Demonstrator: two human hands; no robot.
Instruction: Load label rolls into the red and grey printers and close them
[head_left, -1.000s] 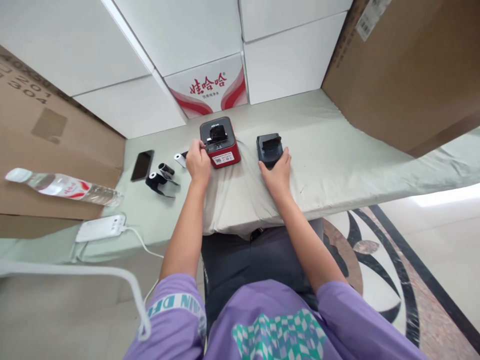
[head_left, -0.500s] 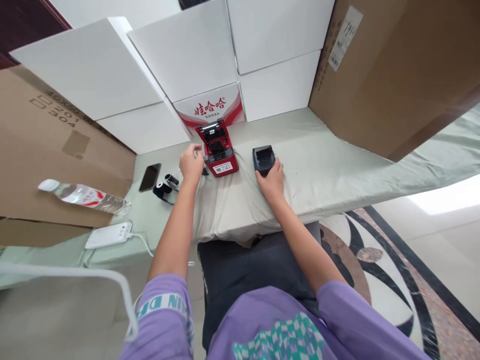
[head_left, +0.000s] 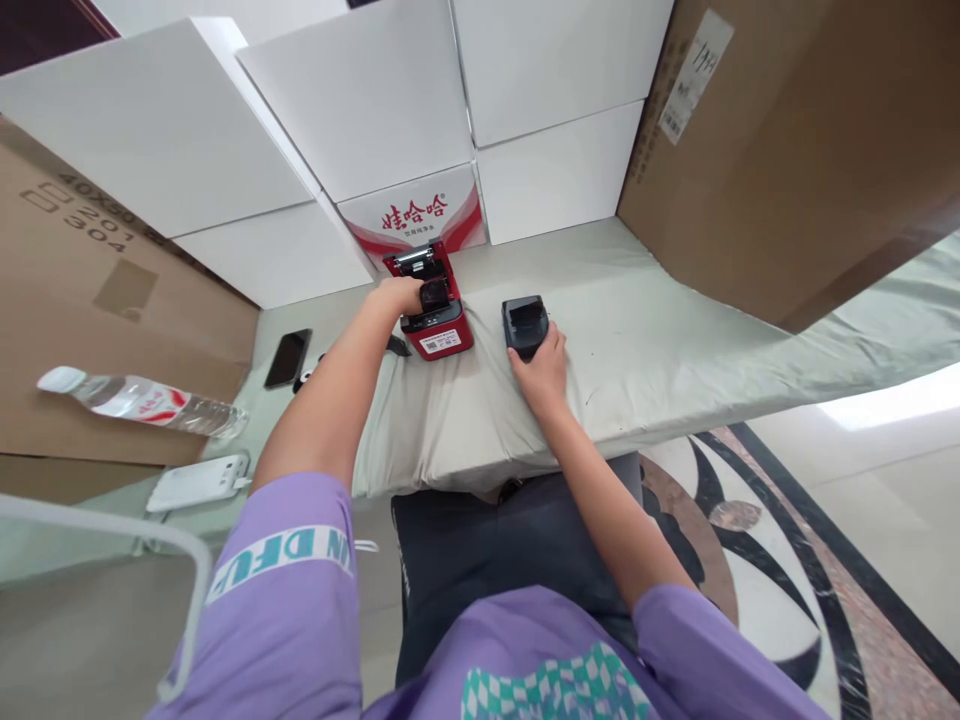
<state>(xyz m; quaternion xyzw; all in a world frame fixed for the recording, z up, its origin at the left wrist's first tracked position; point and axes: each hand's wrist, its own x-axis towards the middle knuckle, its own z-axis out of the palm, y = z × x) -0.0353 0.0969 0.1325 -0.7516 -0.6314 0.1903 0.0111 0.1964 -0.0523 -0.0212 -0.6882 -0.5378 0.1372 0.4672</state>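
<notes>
A small red and black label printer (head_left: 442, 340) stands on the cloth-covered table with its lid up. My left hand (head_left: 396, 297) reaches into its open compartment from the left, beside a dark part (head_left: 433, 294) inside. The fingertips are hidden there, so what they hold, if anything, does not show. To the right, my right hand (head_left: 546, 372) grips the near right corner of a small dark boxy device (head_left: 525, 322), which rests on the cloth. A flat black piece (head_left: 397, 346) lies by the printer's left side, partly behind my left forearm.
White boxes (head_left: 360, 110) are stacked along the back. Brown cartons flank both ends, the right one (head_left: 787, 150) large. At left lie a phone (head_left: 288, 358), a water bottle (head_left: 150, 402) and a white power bank (head_left: 199, 484). My left forearm mostly covers a black-and-white item (head_left: 302, 380).
My left hand has moved from the printer's left side into its open compartment. The right hand keeps its grip on the dark device. The view has shifted slightly.
</notes>
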